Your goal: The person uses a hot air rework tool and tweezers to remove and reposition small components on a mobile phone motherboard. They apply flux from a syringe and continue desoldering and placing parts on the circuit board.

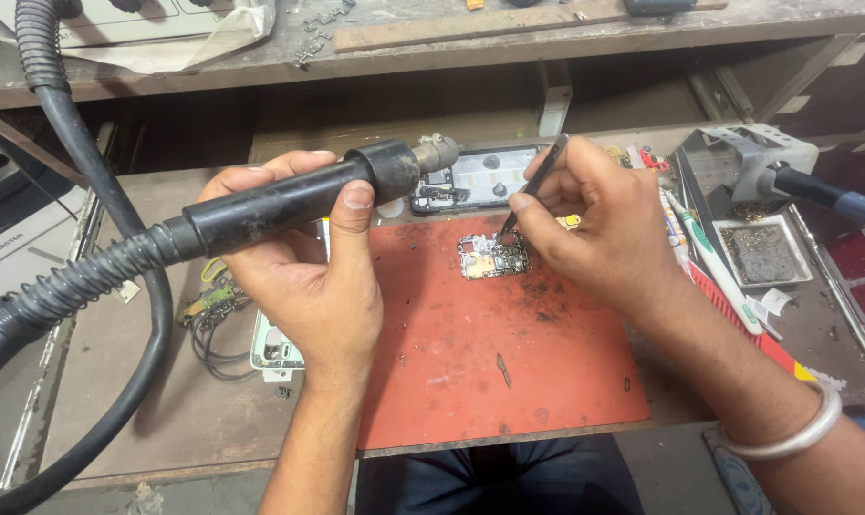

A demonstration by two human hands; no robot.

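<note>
Our left hand (303, 262) wraps the black hot-air wand (299, 195); our right hand (594, 224) pinches thin dark tweezers (537, 181). Their tip touches the small circuit board (494, 256) at the red rubber mat's (509, 372) far edge. We judge steady nozzle aim and light tweezer pressure best.

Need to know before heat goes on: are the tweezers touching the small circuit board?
Touching. The head view shows the tweezers, held in the right hand, with their tip down on the circuit board.

Looks like a phone repair workshop: worn wooden bench (165, 420), stained red rubber work mat (509, 372), opened dark phone chassis (475, 179) just beyond the hands, metal soldering iron stand (738, 157) off right.
</note>
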